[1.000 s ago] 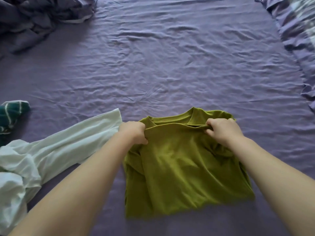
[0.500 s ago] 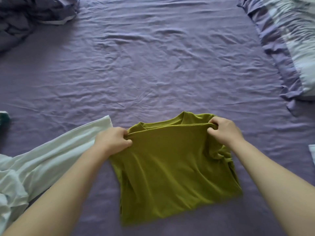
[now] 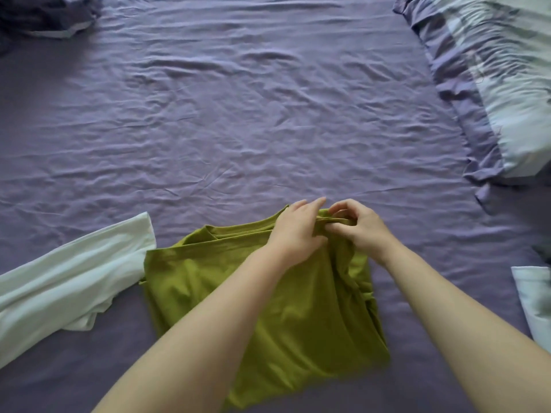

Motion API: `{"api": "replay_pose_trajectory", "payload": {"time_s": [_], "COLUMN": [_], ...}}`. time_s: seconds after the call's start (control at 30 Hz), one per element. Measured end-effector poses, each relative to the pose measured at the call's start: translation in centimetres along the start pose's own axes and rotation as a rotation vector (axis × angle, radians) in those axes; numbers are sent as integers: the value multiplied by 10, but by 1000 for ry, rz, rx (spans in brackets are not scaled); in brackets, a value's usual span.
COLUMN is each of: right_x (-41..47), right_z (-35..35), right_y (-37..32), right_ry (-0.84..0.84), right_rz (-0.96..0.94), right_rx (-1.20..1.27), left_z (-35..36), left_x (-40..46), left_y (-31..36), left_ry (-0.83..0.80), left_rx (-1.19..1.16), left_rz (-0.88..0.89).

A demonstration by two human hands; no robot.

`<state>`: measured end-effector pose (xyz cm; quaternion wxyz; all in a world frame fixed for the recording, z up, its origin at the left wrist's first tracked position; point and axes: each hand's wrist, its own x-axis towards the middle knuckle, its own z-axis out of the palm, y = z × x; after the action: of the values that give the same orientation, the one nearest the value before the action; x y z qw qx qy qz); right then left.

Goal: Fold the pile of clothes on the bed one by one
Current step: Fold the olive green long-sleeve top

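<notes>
In the head view, an olive-green shirt point(image 3: 268, 308) lies partly folded on the purple bed sheet point(image 3: 238, 114), filling the lower centre of the frame with its collar edge toward the middle. Both bare forearms reach in from the bottom edge and meet at the shirt's upper right corner. The left hand point(image 3: 298, 231) lies on the folded top edge with its fingers point(image 3: 316, 204) stretched forward over the cloth and the thumb tucked against the fabric, pressing it down. The right hand point(image 3: 357, 228) is just beside it, touching it, with its fingers point(image 3: 343, 207) curled and clamped on a bunched fold of the green fabric at that corner. The cloth below the two hands is gathered into loose ridges running down the shirt's right side, while the left side lies flatter. At the lower left of the frame a pale mint garment point(image 3: 68, 278) stretches across the sheet, its end touching the shirt's left edge. At the lower right edge a piece of light blue cloth point(image 3: 533, 299) lies well apart from the shirt. A pillow point(image 3: 507, 84) with a purple frilled border fills the upper right, and a dark crumpled blanket point(image 3: 44, 13) sits in the upper left corner.
</notes>
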<state>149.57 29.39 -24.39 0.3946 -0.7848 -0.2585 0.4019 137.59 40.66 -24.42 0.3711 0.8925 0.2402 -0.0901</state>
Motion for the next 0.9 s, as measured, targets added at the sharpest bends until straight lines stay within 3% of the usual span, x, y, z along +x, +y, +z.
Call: {"api": "replay_pose_trajectory", "payload": {"time_s": [0.07,0.13,0.3,0.73,0.9], "right_x": [-5,-16,-53,-132,-155], "right_z": [-6,-10,-6,0,5], "right_y": [6,21,66,106,117], "right_ry": [21,44,-78,91,9], "right_rz": [-2,28,148,197,152], "right_rx": [162,253,370,189,-146], "left_z": [8,8,0,48,50], "left_x": [21,31,43,70,69], "left_y": [17,22,16,30,33], "left_ry": [-94,-81,-23,90,101], "left_rx": [57,89,-361,-181,-453], "left_rz": [-51,-55,-126,-284,-333]}}
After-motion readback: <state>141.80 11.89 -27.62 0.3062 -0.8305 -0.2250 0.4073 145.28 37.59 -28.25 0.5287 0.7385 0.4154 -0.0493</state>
